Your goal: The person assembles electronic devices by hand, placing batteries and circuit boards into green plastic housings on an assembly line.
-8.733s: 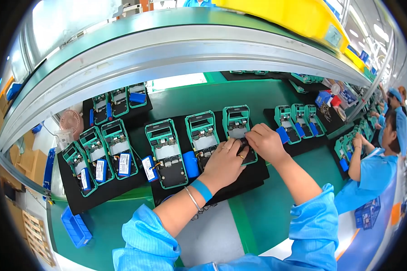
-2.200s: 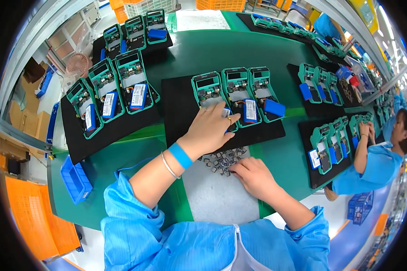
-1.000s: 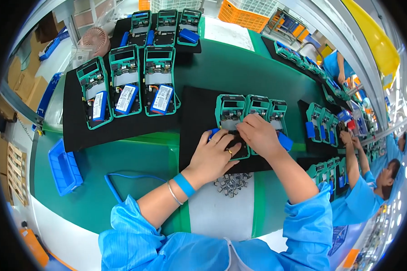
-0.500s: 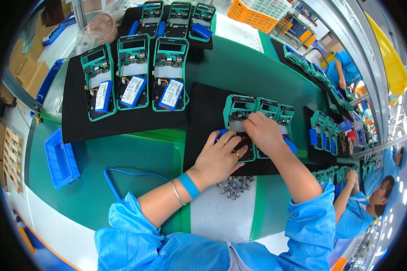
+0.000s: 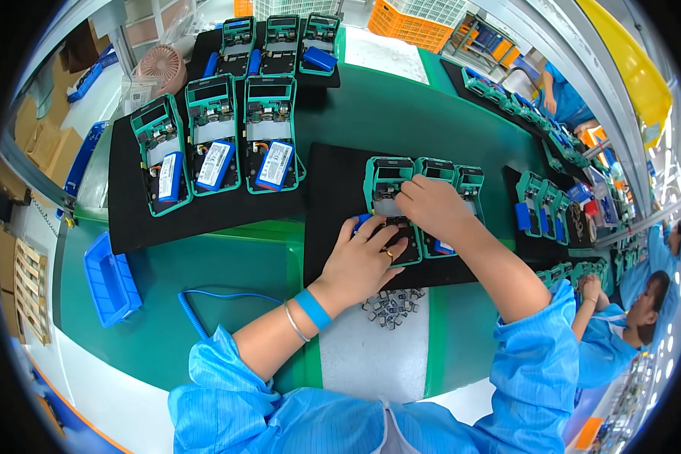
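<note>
My left hand (image 5: 362, 261) lies over the lower half of an opened green device housing (image 5: 390, 168), its curved fingers holding the near part. Under its fingertips a blue battery pack (image 5: 362, 220) shows at the housing's left edge. My right hand (image 5: 435, 208) is closed, with fingertips pressed together at the housing's middle, beside the circuit parts. Whatever they pinch is hidden. Two more open housings, including the rightmost housing (image 5: 470, 178), stand close on the right, partly covered by my right hand and forearm. All three rest on a black mat (image 5: 333, 181).
Several opened housings with blue batteries lie on another black mat (image 5: 136, 234) at the far left. Small metallic parts (image 5: 392, 306) are heaped near me. A blue bin (image 5: 112, 280) and coiled blue cord (image 5: 193, 312) lie left. A co-worker (image 5: 620, 325) sits at the right.
The whole view has shifted slightly. My right hand has moved a little up and left over the same housing, still pinched. My left hand keeps its place on the lower half.
</note>
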The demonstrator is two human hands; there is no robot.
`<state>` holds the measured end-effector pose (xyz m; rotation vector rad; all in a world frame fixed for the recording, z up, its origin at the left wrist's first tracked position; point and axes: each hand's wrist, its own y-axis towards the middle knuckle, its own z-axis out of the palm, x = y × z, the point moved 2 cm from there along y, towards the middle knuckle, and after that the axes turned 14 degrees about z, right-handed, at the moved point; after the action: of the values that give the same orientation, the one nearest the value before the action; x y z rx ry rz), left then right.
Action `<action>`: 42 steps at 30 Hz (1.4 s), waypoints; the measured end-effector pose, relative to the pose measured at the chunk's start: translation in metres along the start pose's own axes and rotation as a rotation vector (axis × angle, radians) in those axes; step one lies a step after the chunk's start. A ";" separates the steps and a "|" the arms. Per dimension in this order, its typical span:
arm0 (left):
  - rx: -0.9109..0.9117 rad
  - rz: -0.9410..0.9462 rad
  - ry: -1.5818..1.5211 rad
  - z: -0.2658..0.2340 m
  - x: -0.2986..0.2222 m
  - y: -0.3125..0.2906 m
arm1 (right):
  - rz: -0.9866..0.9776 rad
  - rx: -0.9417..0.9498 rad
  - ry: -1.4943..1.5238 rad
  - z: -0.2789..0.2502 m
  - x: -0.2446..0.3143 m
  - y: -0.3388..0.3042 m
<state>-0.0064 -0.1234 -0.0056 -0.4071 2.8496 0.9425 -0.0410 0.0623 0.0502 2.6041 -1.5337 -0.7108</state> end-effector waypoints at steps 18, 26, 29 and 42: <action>-0.031 0.012 -0.007 -0.002 0.001 0.000 | 0.343 0.064 0.070 -0.006 0.009 0.001; 0.005 0.061 0.031 -0.031 0.014 -0.013 | 0.681 -0.013 0.683 -0.054 0.048 -0.099; 0.020 0.062 0.040 -0.041 0.023 -0.022 | 0.723 0.121 0.780 -0.053 0.072 -0.139; 0.129 0.162 -0.033 -0.003 -0.019 0.070 | 0.816 -0.004 0.634 -0.042 0.116 -0.169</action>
<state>-0.0084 -0.0676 0.0403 -0.1474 2.9272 0.7743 0.1615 0.0429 0.0016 1.6435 -2.0367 0.1659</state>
